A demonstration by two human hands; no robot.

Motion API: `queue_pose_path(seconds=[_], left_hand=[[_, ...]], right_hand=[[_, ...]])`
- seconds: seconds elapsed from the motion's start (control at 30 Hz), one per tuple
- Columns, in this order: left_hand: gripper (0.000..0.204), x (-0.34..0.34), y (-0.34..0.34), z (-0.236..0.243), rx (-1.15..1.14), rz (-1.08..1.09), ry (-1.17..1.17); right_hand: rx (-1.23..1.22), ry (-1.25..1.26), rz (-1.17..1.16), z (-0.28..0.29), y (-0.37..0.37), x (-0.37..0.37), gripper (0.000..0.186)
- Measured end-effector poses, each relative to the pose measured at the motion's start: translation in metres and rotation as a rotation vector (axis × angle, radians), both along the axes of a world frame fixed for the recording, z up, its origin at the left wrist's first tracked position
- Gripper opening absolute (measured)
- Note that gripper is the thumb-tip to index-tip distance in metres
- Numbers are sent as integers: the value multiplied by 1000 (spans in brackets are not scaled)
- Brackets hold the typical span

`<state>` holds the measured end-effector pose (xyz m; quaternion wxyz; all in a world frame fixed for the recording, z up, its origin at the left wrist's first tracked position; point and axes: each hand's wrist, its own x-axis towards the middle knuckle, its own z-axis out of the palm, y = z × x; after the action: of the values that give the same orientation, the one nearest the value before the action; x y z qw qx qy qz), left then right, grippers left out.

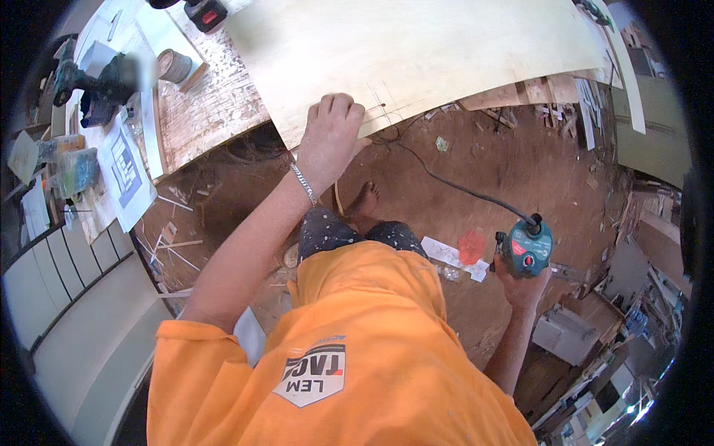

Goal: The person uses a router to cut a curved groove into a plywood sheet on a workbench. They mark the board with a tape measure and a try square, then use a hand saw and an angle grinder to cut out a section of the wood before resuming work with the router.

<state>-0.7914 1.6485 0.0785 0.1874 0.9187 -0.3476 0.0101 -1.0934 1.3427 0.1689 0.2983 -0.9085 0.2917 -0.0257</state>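
Two grips: right hand (519,284) clasps power tool (531,244), half-curled left hand (331,134) touches board (439,48).

The left forearm (249,241) reaches forward and a little to the right, away from the body. At its end, the left hand (333,130) shows its back upward; the fingers (338,102) are bent and close together, with their tips out of sight, and the thumb (361,144) points out to the right. The right forearm (512,349) extends forward at the right side. The right hand (523,288) is curled in a grip, its fingers mostly hidden. Between the knees, one bare foot (366,199) is visible.
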Motion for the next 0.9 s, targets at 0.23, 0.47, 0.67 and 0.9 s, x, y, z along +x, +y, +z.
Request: queue_pose_path(seconds=[0.23,0.47,0.67,0.9], left_hand=[[58,10,-5,0,238,-165,-135],[53,13,-2,-12,427,-347,-307],[50,11,-12,-8,587,-427,-423],[45,17,-18,-1,678,-503,-473]], right_hand=[[-3,-20,-14,-10,0,-14,81],[304,-107,-150,-15,6,-8,77],[60,-142,-24,-21,4,-27,87],[137,-226,-46,-20,6,-35,87]])
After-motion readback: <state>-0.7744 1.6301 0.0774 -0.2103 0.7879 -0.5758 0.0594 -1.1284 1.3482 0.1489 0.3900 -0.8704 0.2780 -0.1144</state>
